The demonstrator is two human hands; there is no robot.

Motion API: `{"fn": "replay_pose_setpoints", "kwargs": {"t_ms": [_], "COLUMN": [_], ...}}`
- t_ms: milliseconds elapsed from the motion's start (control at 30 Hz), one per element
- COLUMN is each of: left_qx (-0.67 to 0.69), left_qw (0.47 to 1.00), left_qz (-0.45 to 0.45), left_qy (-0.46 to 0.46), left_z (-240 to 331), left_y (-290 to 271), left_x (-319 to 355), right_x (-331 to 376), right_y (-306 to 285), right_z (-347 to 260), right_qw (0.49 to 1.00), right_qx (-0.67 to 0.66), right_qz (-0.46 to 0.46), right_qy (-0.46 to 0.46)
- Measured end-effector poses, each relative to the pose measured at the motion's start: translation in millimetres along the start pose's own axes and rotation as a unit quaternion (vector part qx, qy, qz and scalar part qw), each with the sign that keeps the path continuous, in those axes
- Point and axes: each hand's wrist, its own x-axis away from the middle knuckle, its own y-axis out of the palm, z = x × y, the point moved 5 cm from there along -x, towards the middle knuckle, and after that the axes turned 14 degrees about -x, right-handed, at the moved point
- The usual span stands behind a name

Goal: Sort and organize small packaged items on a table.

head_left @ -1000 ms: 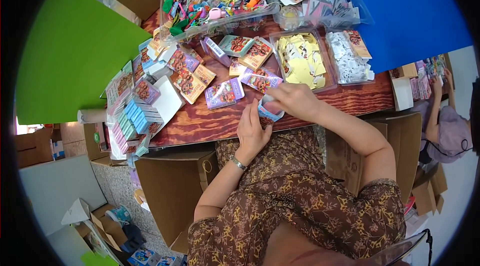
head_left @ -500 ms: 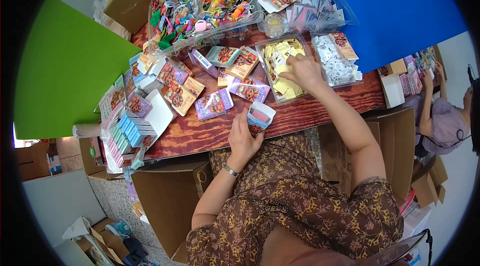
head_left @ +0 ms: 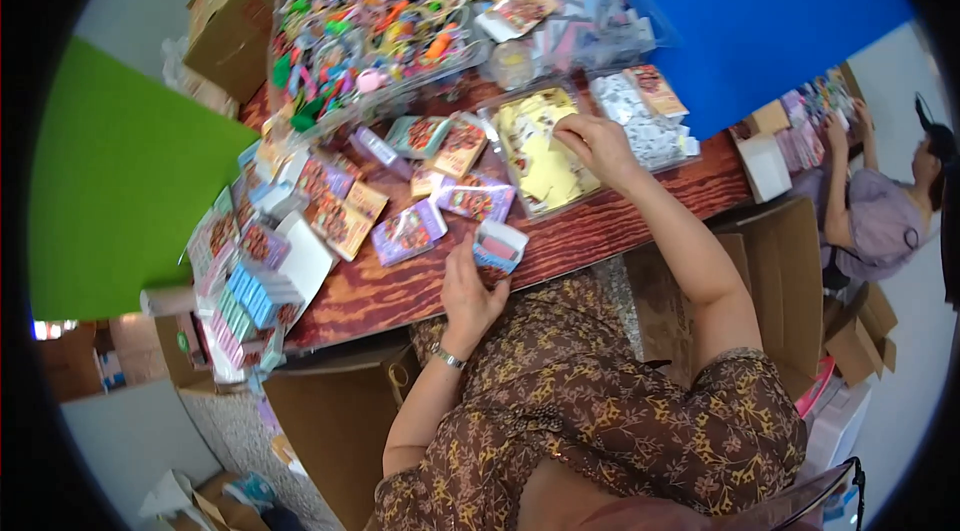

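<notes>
The left hand (head_left: 470,296) rests on the wooden tabletop (head_left: 600,231) with its fingers closed lightly round a small clear packet (head_left: 499,245) with a blue edge and pink inside, held at its near end; the packet looks light, thin and slippery, easily creased, so its stiffer sealed edge seems the best place to grip. The right hand (head_left: 597,146) is stretched forward, fingertips pinched down on the yellow slips (head_left: 545,166) in a clear tray (head_left: 520,126); whether it has one lifted I cannot tell; they look flimsy, likely to cling together. Left of the left hand lie purple packets (head_left: 408,231), close-packed; the tabletop's edge runs just beneath it, leaving only a narrow bare strip beside the packet.
</notes>
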Motion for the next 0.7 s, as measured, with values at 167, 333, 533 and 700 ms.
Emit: {"fn": "replay_pose_setpoints", "kwargs": {"t_ms": [167, 333, 533, 700], "left_qx": [0.002, 0.003, -0.003, 0.004], "left_qw": [1.000, 1.000, 1.000, 1.000], "left_qz": [-0.015, -0.023, -0.006, -0.004], "left_qy": [-0.004, -0.005, 0.001, -0.004], "left_z": [-6, -6, -6, -6], "left_y": [0, 5, 3, 4], "left_x": [0, -3, -1, -1], "right_x": [20, 47, 45, 42], "right_y": [-93, -103, -98, -118], "right_z": [43, 81, 71, 73], "right_qw": [0.992, 0.970, 0.942, 0.960], "right_qx": [0.084, 0.185, 0.238, 0.194], "right_qz": [0.017, -0.084, -0.152, -0.112], "right_qy": [0.098, 0.132, 0.182, 0.165]}}
